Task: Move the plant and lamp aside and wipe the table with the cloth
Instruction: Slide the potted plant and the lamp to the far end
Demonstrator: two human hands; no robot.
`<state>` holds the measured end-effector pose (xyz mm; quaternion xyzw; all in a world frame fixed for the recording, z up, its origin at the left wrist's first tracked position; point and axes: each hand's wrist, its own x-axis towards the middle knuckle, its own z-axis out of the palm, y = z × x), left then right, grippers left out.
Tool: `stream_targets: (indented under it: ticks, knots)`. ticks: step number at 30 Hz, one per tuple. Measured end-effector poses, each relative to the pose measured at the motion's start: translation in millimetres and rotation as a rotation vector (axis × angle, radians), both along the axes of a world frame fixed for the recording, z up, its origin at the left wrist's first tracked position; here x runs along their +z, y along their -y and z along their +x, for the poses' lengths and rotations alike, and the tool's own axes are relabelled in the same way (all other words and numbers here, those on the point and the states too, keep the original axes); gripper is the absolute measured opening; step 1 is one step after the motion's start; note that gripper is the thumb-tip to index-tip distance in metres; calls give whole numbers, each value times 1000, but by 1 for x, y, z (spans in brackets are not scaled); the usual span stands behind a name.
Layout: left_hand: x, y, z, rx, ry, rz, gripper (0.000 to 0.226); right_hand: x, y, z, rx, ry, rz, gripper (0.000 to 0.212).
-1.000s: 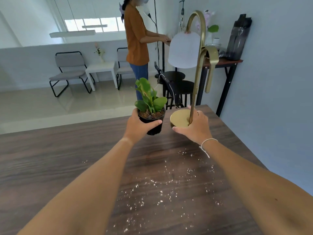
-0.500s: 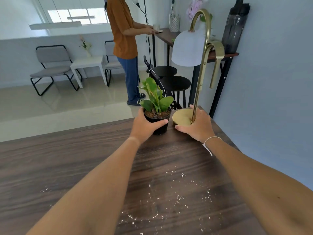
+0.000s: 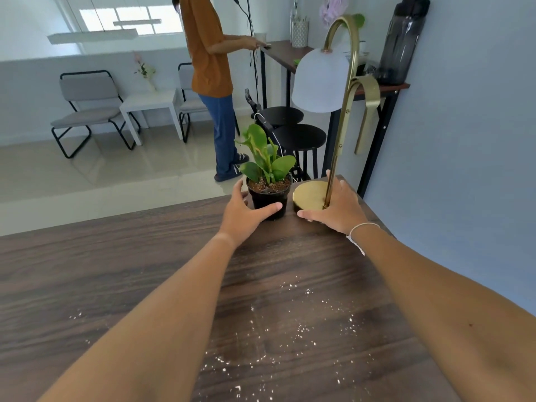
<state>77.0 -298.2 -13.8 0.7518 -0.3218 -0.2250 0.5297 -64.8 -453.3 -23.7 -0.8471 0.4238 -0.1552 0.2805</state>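
A small green plant in a black pot (image 3: 269, 195) stands near the far right corner of the dark wooden table (image 3: 116, 274). My left hand (image 3: 243, 216) wraps the pot from the left, thumb across its front. Right beside it is the brass lamp (image 3: 342, 117) with a white shade; its round base (image 3: 309, 195) rests on the table. My right hand (image 3: 338, 207) grips the base, with the stem between thumb and fingers. White crumbs (image 3: 290, 338) are scattered over the near tabletop. No cloth is in view.
The table's far edge runs just behind the pot, and a blue wall (image 3: 464, 169) borders its right side. Beyond are two black stools (image 3: 298, 136), a high side table (image 3: 377, 88) with a dark jug, a person (image 3: 211, 82) standing, chairs and a white low table.
Both hands have moved the plant and lamp away from me toward the far right corner. The pot and the lamp base now rest on the table there.
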Motion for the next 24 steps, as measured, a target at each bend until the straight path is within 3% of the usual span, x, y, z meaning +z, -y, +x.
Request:
stream_targets:
  ticks: [5, 12, 16, 24]
  knots:
    - [12, -29, -15, 32, -4, 60, 108, 7, -9, -14, -8, -51, -37, 122]
    - [50, -70, -48, 35, 78, 61, 100, 36, -47, -55, 38, 65, -21, 110]
    - [65, -90, -75, 19, 183, 85, 81, 44, -70, -79, 81, 95, -23, 90]
    - [65, -129, -127, -35, 252, 122, 43, 49, -112, -145, 85, 49, -25, 28]
